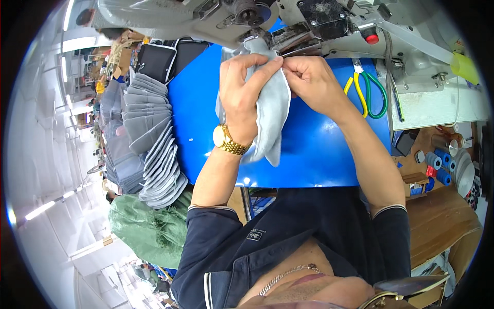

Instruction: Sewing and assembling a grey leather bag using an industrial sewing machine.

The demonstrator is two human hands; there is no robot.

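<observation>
Tinted eyeglasses [411, 285] show below the left hand [242, 87] and right hand [315, 82], both pinching a pale grey fabric piece [272, 105]; scissors [359, 92] lie to their right, stacked grey panels [147, 116] left.

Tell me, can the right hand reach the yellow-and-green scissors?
Probably yes: the scissors lie near the right hand on the blue tabletop, nothing seen between, though it's busy at the grey cloth.

A sewing machine [242, 11], thread spools [443, 178] and stacked grey pieces [149, 110] mark a workshop.
</observation>
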